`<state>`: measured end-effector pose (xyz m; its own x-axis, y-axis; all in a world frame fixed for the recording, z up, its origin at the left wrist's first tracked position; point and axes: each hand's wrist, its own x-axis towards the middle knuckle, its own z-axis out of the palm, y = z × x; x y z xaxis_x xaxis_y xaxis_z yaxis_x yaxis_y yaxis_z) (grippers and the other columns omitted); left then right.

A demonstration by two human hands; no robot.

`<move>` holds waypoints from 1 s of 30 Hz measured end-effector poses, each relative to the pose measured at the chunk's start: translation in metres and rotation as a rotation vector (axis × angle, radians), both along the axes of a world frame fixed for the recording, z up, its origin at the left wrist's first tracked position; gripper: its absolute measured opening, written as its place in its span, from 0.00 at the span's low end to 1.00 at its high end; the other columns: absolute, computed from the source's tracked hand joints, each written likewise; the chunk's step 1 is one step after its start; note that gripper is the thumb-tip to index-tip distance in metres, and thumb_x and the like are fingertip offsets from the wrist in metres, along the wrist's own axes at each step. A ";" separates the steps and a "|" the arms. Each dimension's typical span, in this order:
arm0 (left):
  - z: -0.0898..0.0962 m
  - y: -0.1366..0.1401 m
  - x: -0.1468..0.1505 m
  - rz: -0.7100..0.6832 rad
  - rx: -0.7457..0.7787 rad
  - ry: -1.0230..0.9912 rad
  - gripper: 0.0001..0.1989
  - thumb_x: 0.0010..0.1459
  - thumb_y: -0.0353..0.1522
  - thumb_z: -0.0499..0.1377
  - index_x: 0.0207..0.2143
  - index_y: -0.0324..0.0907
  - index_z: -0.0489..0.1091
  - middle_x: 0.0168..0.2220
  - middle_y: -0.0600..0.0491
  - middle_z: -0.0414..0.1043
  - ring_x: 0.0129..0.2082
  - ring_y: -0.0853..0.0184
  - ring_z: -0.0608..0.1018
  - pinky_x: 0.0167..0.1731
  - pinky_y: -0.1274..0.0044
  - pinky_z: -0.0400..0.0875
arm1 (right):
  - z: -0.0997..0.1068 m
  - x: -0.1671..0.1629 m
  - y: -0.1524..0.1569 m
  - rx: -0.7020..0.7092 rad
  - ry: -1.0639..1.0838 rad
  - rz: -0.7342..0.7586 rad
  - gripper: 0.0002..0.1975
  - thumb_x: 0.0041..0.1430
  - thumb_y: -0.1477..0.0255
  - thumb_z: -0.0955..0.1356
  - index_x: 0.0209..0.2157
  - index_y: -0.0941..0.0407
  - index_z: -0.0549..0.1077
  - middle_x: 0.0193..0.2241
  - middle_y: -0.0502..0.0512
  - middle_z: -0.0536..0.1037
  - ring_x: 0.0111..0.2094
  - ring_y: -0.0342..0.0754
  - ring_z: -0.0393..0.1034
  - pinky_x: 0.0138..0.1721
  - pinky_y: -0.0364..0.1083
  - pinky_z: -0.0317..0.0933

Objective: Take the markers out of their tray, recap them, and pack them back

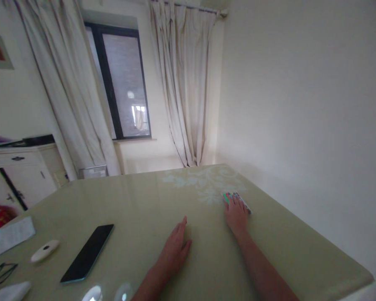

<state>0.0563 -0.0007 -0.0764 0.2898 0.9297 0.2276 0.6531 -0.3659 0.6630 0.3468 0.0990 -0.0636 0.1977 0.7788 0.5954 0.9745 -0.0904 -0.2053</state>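
Observation:
My left hand (175,246) rests edge-on over the pale green tabletop (138,209), fingers stretched out and thumb apart, with nothing in it. Farther forward and to the right, my right hand (237,215) lies palm down on a small flat multicoloured packet (225,197). Its fingers are spread across the packet's top. Green, red and dark patches show around the fingertips, but the hand covers most of it, so its kind cannot be made out.
On the left of the table lie a dark smartphone (88,253), a white oval object (45,251), glasses (1,274) and a paper (14,235). A white wall (307,125) runs along the right side. Behind stand curtains (188,83) and a window (125,83).

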 end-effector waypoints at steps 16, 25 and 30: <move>-0.016 -0.007 -0.002 0.014 -0.020 0.047 0.30 0.66 0.35 0.50 0.70 0.44 0.56 0.68 0.45 0.62 0.68 0.56 0.65 0.67 0.57 0.60 | 0.008 -0.004 -0.026 0.111 0.377 0.441 0.22 0.70 0.56 0.58 0.35 0.55 0.76 0.35 0.60 0.80 0.40 0.55 0.74 0.45 0.51 0.65; -0.018 -0.007 -0.003 -0.034 -0.012 0.016 0.28 0.65 0.34 0.52 0.67 0.48 0.60 0.65 0.45 0.67 0.65 0.54 0.69 0.65 0.58 0.64 | 0.016 -0.030 -0.040 0.062 0.421 0.552 0.22 0.68 0.54 0.61 0.24 0.52 0.65 0.23 0.51 0.72 0.26 0.49 0.67 0.31 0.46 0.62; -0.003 -0.013 0.002 -0.021 0.110 0.000 0.13 0.67 0.35 0.52 0.51 0.47 0.71 0.48 0.46 0.77 0.50 0.58 0.77 0.52 0.65 0.73 | 0.011 -0.026 -0.039 0.108 0.398 0.477 0.26 0.66 0.50 0.61 0.20 0.51 0.58 0.17 0.46 0.62 0.20 0.45 0.57 0.23 0.44 0.52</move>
<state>0.0584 -0.0141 -0.0794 0.3092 0.8927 0.3280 0.6446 -0.4503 0.6179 0.3209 0.0601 -0.0526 0.0664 0.7754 0.6279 0.7497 0.3765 -0.5442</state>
